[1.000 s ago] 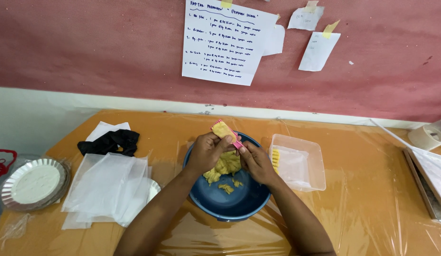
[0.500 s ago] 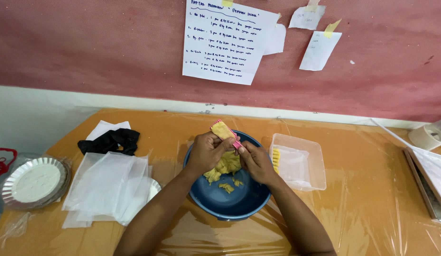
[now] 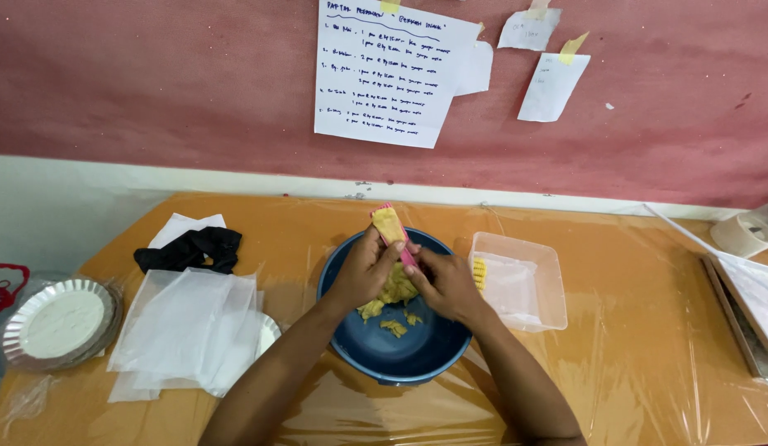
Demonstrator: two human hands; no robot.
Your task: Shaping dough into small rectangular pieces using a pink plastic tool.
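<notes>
The left hand (image 3: 363, 268) and the right hand (image 3: 446, 285) meet over the blue bowl (image 3: 400, 351), fingers closed around a pink scraper (image 3: 398, 238) that stands up between them. A slab of yellow dough (image 3: 389, 221) sticks on the upper end of the scraper, above both hands, near the far rim of the bowl. More dough pieces (image 3: 392, 310) lie inside the bowl just under the hands.

To the right of the bowl, just beside it, is a clear plastic container (image 3: 532, 285) with small yellow pieces at its left wall. To the left lie white plastic sheets (image 3: 185, 330), a black cloth (image 3: 190, 248) and a foil plate (image 3: 57, 322) with white powder. All rest on an orange table (image 3: 632, 330) covered with clear film.
</notes>
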